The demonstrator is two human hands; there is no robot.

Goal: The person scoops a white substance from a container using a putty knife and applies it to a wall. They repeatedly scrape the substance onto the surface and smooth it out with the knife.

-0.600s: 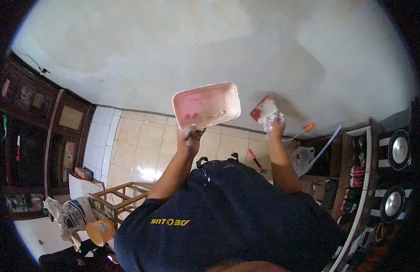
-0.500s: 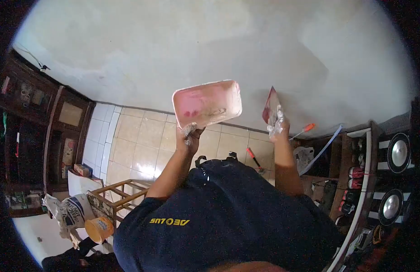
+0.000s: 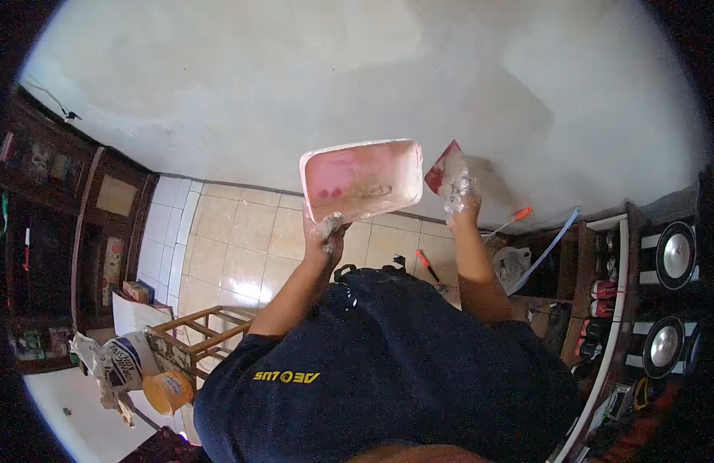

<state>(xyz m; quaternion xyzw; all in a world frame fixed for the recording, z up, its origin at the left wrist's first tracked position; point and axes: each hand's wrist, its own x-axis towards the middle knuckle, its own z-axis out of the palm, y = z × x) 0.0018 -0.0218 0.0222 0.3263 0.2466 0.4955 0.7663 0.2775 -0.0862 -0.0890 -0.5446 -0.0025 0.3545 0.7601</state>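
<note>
While the left hand (image 3: 326,234) grasps the pale rectangular tub (image 3: 362,185) by its near side, the right hand (image 3: 462,204) is closed around the scraper (image 3: 448,168), both raised in front of the wall (image 3: 310,100). The scraper's reddish blade, partly coated in pale paste, sits just beside the tub's right end, apart from its rim; whether it touches the wall I cannot tell. The 2 hands are smeared with the same pale stuff (slippery, I would guess), so a firm hold matters. To handle this well, I would bring the tub close under the blade to catch drips, load the edge evenly and wipe excess against the rim. On the wall, a low, steady blade angle with light pressure should leave fewer ridges.

The wall surface looks patchy, off-white and grey, with a soft shadow near the scraper. Below lie beige floor tiles (image 3: 218,220), where 1 red-handled tool (image 3: 428,264) rests; another tool with an orange handle (image 3: 522,214) is near the wall's foot. A dark cabinet (image 3: 82,224) stands at left, a wooden stool (image 3: 208,333) and a yellow bucket (image 3: 168,393) nearer, and a shoe rack (image 3: 580,309) at right.
</note>
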